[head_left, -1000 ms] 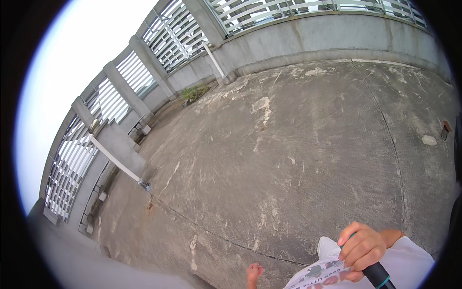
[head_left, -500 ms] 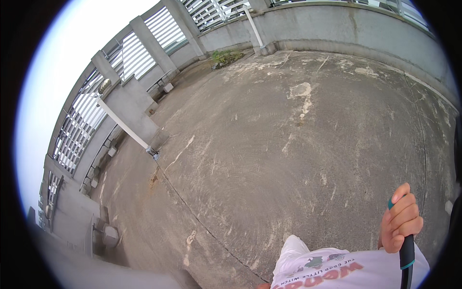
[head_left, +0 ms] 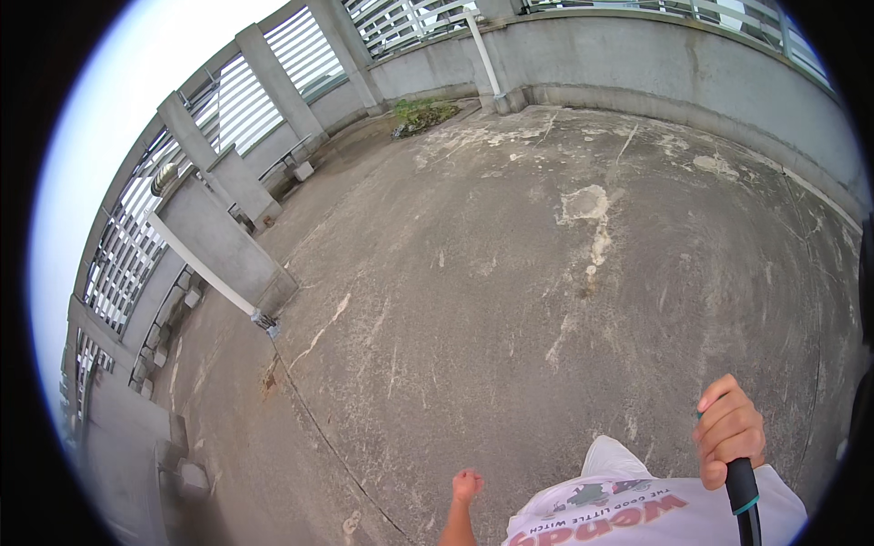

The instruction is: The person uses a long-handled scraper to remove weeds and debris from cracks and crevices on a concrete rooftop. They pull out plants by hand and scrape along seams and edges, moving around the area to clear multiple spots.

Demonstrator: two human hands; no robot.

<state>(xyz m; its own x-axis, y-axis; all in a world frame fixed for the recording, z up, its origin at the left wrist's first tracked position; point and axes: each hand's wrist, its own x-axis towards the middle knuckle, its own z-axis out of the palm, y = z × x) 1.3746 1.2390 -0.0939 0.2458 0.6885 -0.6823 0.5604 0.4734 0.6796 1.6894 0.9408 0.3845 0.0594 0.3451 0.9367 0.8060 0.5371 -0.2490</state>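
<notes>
My right hand (head_left: 731, 429) is wrapped round a black rod-like handle (head_left: 743, 491) with teal trim, held in front of my white printed shirt (head_left: 592, 514). A teal bit shows by the forefinger; the shaft runs down past the lower edge, so what it belongs to is hidden. Low in the middle, my left hand (head_left: 467, 486) is closed in a small fist left of my shirt, with nothing seen sticking out of it. It hangs over the grey concrete floor (head_left: 473, 346), apart from any object.
A white pipe (head_left: 202, 266) slants down beside a low concrete wall stub (head_left: 218, 241) at the left. Green weeds (head_left: 424, 116) grow at the far wall base. A grey parapet (head_left: 628, 65) with slatted railings runs round the back. A floor crack (head_left: 319, 423) crosses the left side.
My left hand and forearm have swung up into view from the lower edge. My right hand has shifted left and slightly down with the handle. The surroundings have slid as I moved.
</notes>
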